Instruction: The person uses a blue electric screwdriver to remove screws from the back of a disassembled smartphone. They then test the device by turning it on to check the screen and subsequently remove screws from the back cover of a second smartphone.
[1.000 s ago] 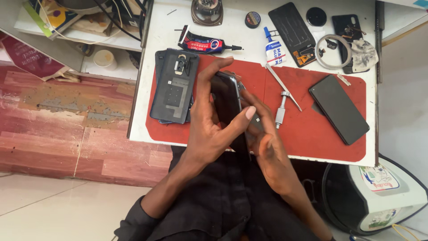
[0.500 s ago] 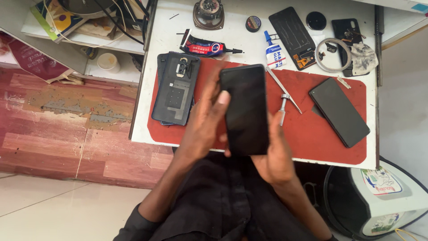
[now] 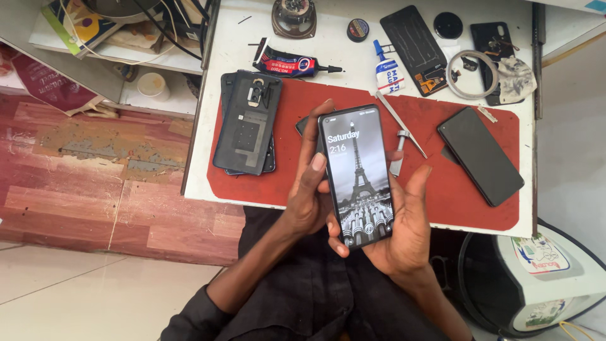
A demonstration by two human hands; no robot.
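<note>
Phone [image 3: 357,177] lit, upright between both hands, left hand [image 3: 307,196] and right hand [image 3: 404,233] grip closed on it

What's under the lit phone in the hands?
Both hands cradle the lit phone: left hand along its side, right hand beneath. Past them lies the red mat. A dark edge peeks out behind; its identity is hidden.

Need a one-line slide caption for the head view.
Both hands, left hand and right hand, hold a lit smartphone above a red mat beside an opened phone and tweezers.
</note>
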